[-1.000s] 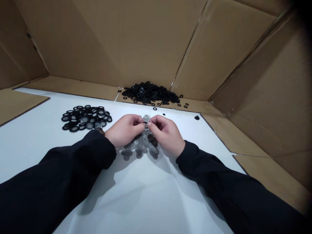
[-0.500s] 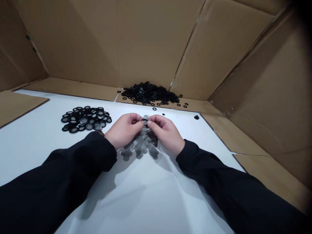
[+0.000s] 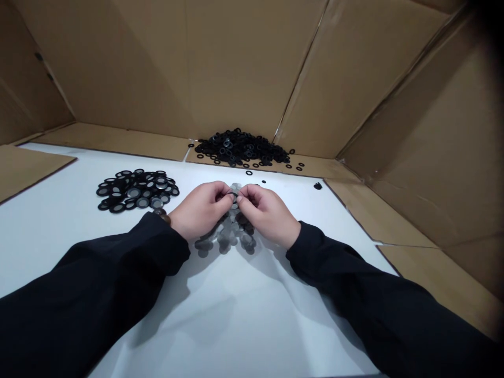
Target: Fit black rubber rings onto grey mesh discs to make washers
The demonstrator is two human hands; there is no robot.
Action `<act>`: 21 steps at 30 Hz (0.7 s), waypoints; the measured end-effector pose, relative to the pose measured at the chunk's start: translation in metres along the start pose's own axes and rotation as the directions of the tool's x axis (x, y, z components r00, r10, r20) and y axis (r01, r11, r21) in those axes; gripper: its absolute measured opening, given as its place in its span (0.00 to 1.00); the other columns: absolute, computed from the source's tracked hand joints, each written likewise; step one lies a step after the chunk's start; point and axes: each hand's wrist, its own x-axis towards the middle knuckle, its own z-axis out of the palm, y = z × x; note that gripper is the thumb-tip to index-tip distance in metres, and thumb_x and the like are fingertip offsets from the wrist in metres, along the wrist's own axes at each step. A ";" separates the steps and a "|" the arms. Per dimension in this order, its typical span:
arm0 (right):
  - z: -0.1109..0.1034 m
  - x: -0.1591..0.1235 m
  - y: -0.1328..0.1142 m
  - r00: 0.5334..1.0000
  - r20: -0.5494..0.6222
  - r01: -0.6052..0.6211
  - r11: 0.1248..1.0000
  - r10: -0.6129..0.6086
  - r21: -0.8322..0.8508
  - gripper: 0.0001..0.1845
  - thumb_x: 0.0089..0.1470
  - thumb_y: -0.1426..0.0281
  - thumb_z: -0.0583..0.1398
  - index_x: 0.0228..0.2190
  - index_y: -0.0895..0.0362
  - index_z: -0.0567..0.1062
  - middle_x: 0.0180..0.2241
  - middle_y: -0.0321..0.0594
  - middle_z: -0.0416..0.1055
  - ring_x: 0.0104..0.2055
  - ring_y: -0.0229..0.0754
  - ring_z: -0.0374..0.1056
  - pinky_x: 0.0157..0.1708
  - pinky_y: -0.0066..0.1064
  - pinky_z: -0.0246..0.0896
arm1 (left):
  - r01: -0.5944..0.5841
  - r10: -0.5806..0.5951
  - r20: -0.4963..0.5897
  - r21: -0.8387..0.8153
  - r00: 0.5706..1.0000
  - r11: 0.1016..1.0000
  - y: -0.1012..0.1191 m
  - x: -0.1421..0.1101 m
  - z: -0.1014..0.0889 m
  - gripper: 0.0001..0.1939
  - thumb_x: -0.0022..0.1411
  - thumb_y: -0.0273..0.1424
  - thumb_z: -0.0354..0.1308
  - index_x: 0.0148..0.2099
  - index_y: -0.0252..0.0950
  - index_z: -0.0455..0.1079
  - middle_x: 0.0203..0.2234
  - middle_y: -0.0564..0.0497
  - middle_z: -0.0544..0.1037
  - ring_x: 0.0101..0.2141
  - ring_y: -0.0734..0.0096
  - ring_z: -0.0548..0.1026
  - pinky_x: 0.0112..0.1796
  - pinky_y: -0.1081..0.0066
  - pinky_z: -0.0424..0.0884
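Fingertips (image 3: 225, 195) of the bare left hand (image 3: 199, 211) and right hand (image 3: 266, 216) press together above the middle of the white-covered worktop (image 3: 59, 252), both grips closed and pinching a small black ring (image 3: 233, 195) between them; the fingers hide whether a grey disc sits inside that ring. Just below the hands, on the near side, lies a loose spread of thin round grey mesh discs (image 3: 232, 236), many overlapping, with the far end of the spread passing under the fingers. To the left of the hands, well apart from the grip, sits a flat heap of grey discs with black rims (image 3: 136, 191), just beyond a brown wrist band (image 3: 163, 217) on the left wrist. At the far edge of the worktop a mound of small black rings (image 3: 240, 148) rests on a tan cardboard flap (image 3: 315, 170), with a few stray rings (image 3: 249, 172) on the white surface in front of it. A small black clump (image 3: 317, 186) sits toward the far right. Tan cardboard panels (image 3: 236, 68) rise along the far and right sides, and long black sleeves (image 3: 90, 283) cover both arms, reaching in from the near corners.
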 end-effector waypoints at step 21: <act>0.002 0.000 0.001 0.993 0.059 -0.116 0.931 0.102 0.346 0.16 0.51 0.57 0.62 0.27 0.58 0.69 0.23 0.32 0.62 0.26 0.34 0.57 0.26 0.27 0.54 | 0.062 -0.054 0.065 -0.129 0.996 0.990 -0.002 -0.002 -0.002 0.08 0.57 0.35 0.55 0.31 0.34 0.69 0.22 0.55 0.69 0.23 0.76 0.65 0.23 0.76 0.59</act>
